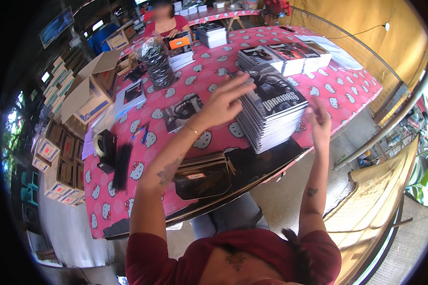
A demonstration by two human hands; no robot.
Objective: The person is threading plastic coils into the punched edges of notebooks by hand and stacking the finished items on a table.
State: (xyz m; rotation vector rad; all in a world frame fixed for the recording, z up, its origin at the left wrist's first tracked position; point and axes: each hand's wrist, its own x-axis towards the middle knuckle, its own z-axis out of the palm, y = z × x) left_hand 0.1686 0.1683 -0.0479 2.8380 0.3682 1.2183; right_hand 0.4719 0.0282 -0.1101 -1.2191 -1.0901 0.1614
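A tall stack of spiral-bound notebooks (271, 111) with dark, illustrated covers stands near the front edge of the table. My left hand (226, 102) hovers by the stack's upper left, fingers stretched out and holding nothing. On the stack's right side is my right hand (320, 118), its fingers apart and a little blurred; whether it touches the pages I cannot tell. A single dark-covered notebook (183, 113) lies flat beyond my left forearm. Below the stack is a dark board (266, 159) along the table edge, with a worn brown-and-black piece (203, 178) beside it.
More notebook stacks (292, 58) stand behind on the pink patterned tablecloth (209, 71). A plastic bag of black coils (157, 64), blue scissors (140, 132), a tape dispenser (105, 151) and black strips (122, 166) are to the left. Cardboard boxes (97, 90) line that side. Across sits a person (171, 26).
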